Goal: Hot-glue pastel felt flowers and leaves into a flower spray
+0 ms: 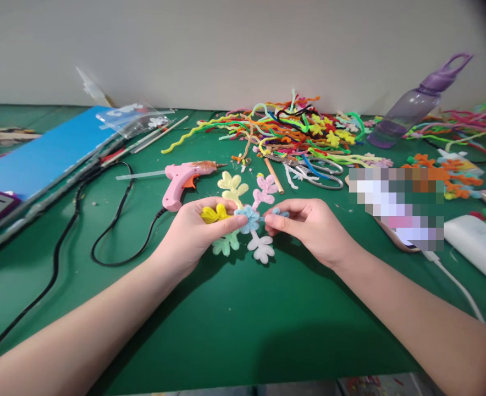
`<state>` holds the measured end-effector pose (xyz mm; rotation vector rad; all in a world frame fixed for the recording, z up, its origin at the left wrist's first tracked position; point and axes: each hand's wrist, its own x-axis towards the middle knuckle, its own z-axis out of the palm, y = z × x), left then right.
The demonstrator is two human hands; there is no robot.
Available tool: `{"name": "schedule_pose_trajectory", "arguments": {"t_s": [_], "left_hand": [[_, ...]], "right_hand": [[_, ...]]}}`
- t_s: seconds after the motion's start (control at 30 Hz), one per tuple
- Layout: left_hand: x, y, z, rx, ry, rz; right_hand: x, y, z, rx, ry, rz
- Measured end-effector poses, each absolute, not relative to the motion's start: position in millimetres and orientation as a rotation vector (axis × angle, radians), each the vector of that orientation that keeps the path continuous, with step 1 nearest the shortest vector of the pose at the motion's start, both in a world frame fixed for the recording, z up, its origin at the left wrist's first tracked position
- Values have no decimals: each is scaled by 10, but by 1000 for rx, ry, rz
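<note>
Between my hands, a little above the table, is a pipe-cleaner snowflake point(249, 219) with a blue flower at its centre and arms in pale yellow, pink, white, mint, yellow and blue. My left hand point(204, 228) pinches it, the thumb on the blue centre and the fingers behind the yellow arm. The thumb and fingers of my right hand point(311, 223) close on the blue arm at the right, partly hiding it. Behind my left hand, a pink hot glue gun point(180, 184) lies on its side with a clear glue stick in its back.
A heap of coloured pipe cleaners point(292, 129) lies at the back, with scissors point(317, 168) in front. A purple bottle point(408, 107) leans at back right. A phone point(399, 212) and white power bank point(476, 247) lie right. A black cord point(57, 258) and blue board point(53, 148) lie left.
</note>
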<state>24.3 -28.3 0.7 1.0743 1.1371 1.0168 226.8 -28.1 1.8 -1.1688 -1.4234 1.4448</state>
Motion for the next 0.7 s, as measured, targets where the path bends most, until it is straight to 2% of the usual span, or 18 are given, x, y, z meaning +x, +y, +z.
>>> {"name": "schedule_pose_trajectory", "arguments": {"t_s": [0.33,0.7], "left_hand": [[284,-296,47,1061,1175,996],[281,-296,53,1064,1128,989]], "right_hand": [[2257,-322,58,-1270,-1753,1094],[2256,-312,30,-1317,-1710,1122]]}}
